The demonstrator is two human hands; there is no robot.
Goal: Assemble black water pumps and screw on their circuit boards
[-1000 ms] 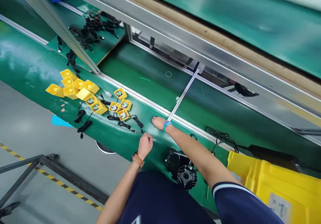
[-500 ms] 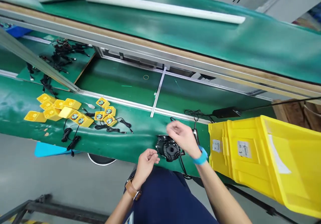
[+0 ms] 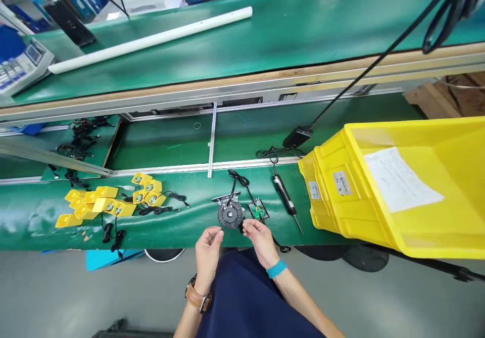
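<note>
Though half open, left hand (image 3: 207, 256) and right hand (image 3: 259, 242) beside a black round housing (image 3: 230, 214) (nothing clearly held).

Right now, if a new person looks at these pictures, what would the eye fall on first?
The big yellow crate at the right end of the green bench stands out first. At the left, small yellow housings lie in a cluster on the bench. In the middle, the left hand and right hand are close to a round black part.
</note>
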